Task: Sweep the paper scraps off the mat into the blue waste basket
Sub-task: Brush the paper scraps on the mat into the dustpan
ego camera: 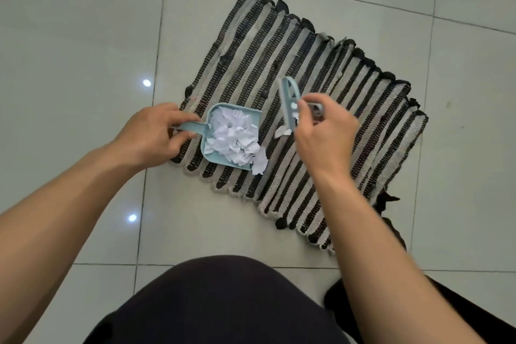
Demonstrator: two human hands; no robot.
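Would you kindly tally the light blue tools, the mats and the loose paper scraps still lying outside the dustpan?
Light blue tools: 2, the dustpan in the left hand and the brush in the right hand.
Mats: 1, the striped mat.
Loose scraps outside the pan: 2, one at its lip, one under the brush.
Total: 5.

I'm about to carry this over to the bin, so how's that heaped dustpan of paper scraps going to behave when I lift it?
The dustpan probably lifts easily: small plastic, held by the left hand at its handle. The paper scraps look light and loosely heaped, so a tilt or draught could likely spill them. One scrap already overhangs the open lip, so it may slide off first.
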